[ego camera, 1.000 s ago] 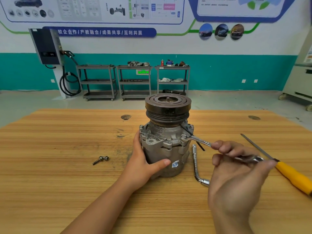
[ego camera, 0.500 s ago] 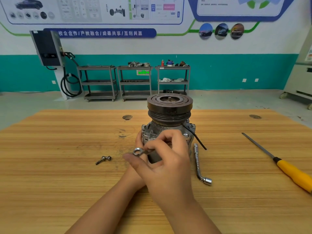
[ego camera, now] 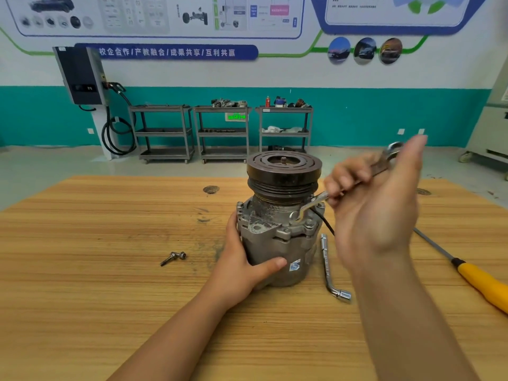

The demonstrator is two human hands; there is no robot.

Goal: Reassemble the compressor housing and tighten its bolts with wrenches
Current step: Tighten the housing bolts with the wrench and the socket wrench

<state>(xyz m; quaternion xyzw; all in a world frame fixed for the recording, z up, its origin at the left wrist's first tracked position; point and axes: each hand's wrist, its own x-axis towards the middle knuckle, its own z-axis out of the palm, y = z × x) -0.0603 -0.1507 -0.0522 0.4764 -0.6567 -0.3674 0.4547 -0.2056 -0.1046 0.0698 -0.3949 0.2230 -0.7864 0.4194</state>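
**Hazards.** The wrench point(ego camera: 313, 203) has its open end at the flange point(ego camera: 275, 232), apparently on a bolt head, at the compressor's point(ego camera: 277, 243) 2 o'clock side. Its shaft angles up and away toward 2 o'clock. At that angle the end may not seat square. It could slip and round the head, or send the right hand point(ego camera: 376, 210) into the pulley point(ego camera: 284, 171).

The right hand is closed round the shaft (blurred, so finger placement is unclear). The left hand point(ego camera: 242, 268) grips the body from 9 o'clock, thumb across the front. A slack grip could let the unit turn or tip under the pull.

Two bolts point(ego camera: 173, 258) lie loose on the table point(ego camera: 96, 284) at 9 o'clock, well apart from the unit. The flange is probably not fully fastened, and uneven tightening could cock the housing.

**Appearance.** The compressor stands upright at table centre, pulley on top.
- Body: grey casting, stained near the neck.
- Pulley: dark and grooved, with a threaded stub at centre.
- Label: small, blue and white, low on the front.

An L-wrench point(ego camera: 327, 268) lies just beside it at 3 o'clock.
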